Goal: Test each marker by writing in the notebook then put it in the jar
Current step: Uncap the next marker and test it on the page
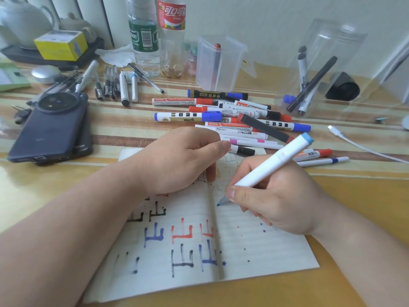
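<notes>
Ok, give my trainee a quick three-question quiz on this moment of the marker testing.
1. True or false: the right hand holds a white marker with its tip at the right page of the notebook.
2. The clear jar at far right holds: A) nothing, B) several markers, C) scissors.
3. Fill in: the left hand rests on the ____.
Key: 1 true; 2 B; 3 notebook.
</notes>
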Demonstrator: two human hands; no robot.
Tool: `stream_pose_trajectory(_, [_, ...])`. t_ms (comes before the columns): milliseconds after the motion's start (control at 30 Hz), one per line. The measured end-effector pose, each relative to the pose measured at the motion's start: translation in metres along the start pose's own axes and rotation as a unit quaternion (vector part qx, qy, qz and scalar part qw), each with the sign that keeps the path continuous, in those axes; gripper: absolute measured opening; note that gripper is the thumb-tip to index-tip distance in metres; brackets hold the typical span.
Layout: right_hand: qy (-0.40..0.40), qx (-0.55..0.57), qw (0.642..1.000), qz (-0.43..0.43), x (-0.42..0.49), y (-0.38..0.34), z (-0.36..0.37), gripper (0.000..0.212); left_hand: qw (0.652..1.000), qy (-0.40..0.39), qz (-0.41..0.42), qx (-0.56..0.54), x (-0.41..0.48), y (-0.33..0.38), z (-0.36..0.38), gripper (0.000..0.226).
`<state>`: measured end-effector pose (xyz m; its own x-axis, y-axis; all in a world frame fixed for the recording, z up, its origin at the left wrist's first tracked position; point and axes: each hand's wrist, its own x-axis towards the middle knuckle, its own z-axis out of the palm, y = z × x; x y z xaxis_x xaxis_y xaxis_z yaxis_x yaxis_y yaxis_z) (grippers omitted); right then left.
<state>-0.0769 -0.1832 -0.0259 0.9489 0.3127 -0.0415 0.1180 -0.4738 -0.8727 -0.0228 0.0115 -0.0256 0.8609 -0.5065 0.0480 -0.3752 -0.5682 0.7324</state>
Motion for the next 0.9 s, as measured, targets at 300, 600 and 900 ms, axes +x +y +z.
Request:
stream_pose_trajectory(300, [0.046,-0.016,0.999,-0.007,0.001,0.005,0.001,0.018,1.000,0.002,0.010,-0.007,0.000,0.001,-0.001,0.046])
stream_pose_trajectory(600, [0.038,-0.048,0.998,0.004,0.005,0.007,-0.001,0.016,0.999,0.016,0.036,0.013,0.000,-0.003,-0.001,0.035])
stream_pose_trajectory(900, [0.126,0.350,0.925,-0.075,0.010,0.013,-0.024,0.010,0.989,0.079,0.118,0.031,0.003,-0.007,0.004,0.014])
